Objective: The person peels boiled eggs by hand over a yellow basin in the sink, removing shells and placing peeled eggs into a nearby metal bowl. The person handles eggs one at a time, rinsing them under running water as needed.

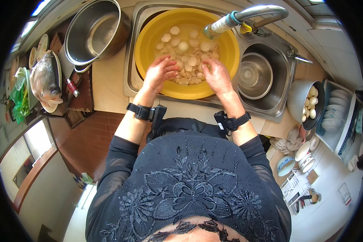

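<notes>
A yellow plastic basin [140, 57] sits in the left sink bowl, holding cloudy water. Many pieces of eggshell [186, 72] lie in the water, heaped toward the near side. A whole pale egg [183, 46] shows near the middle of the basin. My left hand [159, 74] is over the basin's near left side, fingers apart, with nothing in it. At the near right side, my right hand [217, 76] has its thumb and fingers curled beside the shells; whether a bit of shell is between them is hidden. Both wrists wear black straps with small devices.
A hose-wrapped faucet [220, 27] reaches over the basin. A metal bowl [254, 75] stands in the right sink bowl. Further right, a pot [296, 96] holds several peeled eggs [312, 101] beside a dish rack [335, 118]. Left are a large pot [96, 33] and a fish [45, 78].
</notes>
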The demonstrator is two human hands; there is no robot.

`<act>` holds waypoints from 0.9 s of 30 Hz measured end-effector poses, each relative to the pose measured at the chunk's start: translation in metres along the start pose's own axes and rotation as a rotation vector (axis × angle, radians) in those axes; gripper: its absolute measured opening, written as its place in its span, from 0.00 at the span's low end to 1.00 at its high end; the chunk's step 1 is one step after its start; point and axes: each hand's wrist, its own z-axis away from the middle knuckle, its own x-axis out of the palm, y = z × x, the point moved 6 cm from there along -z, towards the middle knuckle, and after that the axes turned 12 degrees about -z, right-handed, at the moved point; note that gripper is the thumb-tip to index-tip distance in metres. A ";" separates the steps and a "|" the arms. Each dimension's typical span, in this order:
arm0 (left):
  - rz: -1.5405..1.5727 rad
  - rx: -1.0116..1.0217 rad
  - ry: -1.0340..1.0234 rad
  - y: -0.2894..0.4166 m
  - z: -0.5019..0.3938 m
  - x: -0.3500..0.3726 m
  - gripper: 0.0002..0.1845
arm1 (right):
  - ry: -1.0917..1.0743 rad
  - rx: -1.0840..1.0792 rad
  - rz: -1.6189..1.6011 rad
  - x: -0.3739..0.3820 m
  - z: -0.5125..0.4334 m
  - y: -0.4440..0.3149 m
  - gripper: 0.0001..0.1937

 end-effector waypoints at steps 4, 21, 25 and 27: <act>-0.410 0.081 0.108 -0.002 -0.038 -0.014 0.22 | -0.136 0.172 -0.144 0.009 -0.008 0.010 0.13; -1.822 0.398 -0.367 -0.035 -0.086 0.034 0.21 | -0.354 0.033 0.522 0.112 -0.139 0.068 0.21; -1.807 0.136 -0.368 -0.025 -0.107 0.022 0.20 | -0.335 0.084 0.358 0.106 -0.129 0.080 0.22; -1.569 0.056 0.017 -0.003 -0.121 0.004 0.23 | -0.039 0.175 -0.041 0.087 -0.123 0.097 0.22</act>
